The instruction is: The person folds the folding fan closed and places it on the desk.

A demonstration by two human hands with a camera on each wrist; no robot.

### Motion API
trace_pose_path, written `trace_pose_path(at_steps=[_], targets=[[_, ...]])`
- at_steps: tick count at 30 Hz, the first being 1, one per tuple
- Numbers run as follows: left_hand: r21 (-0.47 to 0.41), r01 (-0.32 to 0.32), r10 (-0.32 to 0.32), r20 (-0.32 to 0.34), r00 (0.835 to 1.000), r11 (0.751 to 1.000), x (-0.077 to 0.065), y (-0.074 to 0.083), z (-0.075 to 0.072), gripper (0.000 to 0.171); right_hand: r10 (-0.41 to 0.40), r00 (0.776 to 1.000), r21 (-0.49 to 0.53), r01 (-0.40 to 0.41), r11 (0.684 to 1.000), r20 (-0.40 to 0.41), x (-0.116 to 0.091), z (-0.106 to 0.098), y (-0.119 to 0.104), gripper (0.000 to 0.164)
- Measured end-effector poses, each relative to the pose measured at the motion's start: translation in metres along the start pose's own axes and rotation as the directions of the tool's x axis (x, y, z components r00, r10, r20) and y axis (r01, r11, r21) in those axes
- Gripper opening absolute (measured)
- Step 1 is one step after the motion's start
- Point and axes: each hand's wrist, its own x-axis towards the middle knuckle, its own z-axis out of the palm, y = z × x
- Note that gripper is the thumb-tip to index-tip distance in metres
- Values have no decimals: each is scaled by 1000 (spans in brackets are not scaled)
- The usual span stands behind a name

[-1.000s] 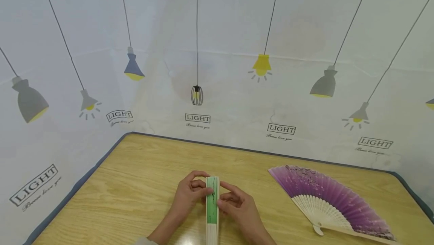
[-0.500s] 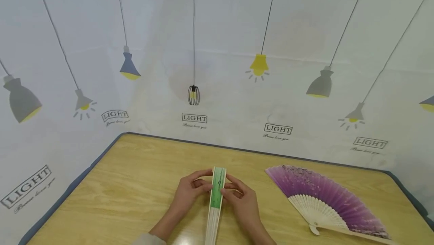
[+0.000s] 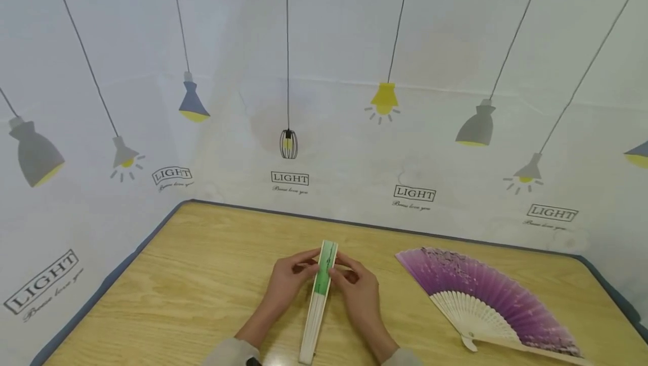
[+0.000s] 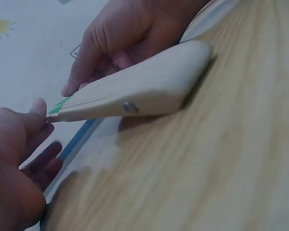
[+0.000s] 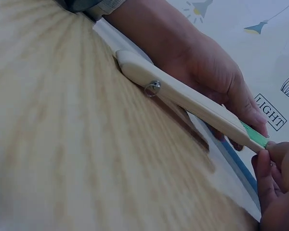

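Note:
A folded hand fan with a green leaf and pale ribs lies between both hands, its green end pointing away from me. My left hand pinches the green end from the left, thumb on the edge. From the other side my right hand pinches the same end. In the left wrist view the fan's rounded pivot end is close to the wooden table, and the green end is raised. A metal ring hangs from the rivet in the right wrist view. Some fingertips are hidden behind the fan.
An open purple fan with pale pierced ribs lies on the wooden table to the right. A white sheet printed with hanging lamps surrounds the table's back and left, along a blue edge.
The folded fan has slid away from me and tilted slightly to the right, bringing its pivot end into the head view. Both hands moved with it and still hold its green end.

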Motion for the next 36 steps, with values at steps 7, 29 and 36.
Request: trace_pose_path(at_steps=[7,29,36], targets=[[115,-34,38,-32,999,993,8,-6,-1,37,-35,999,-108,37,993,25,12,4,4,44],[253,-6,3,11,1000,968,40,-21,-22,36,-11,986,-293,60,954,166,36,29,2,61],[357,12,-22,24,999,934,43,-18,-33,36,6,986,-330,49,943,166,40,39,2,64]])
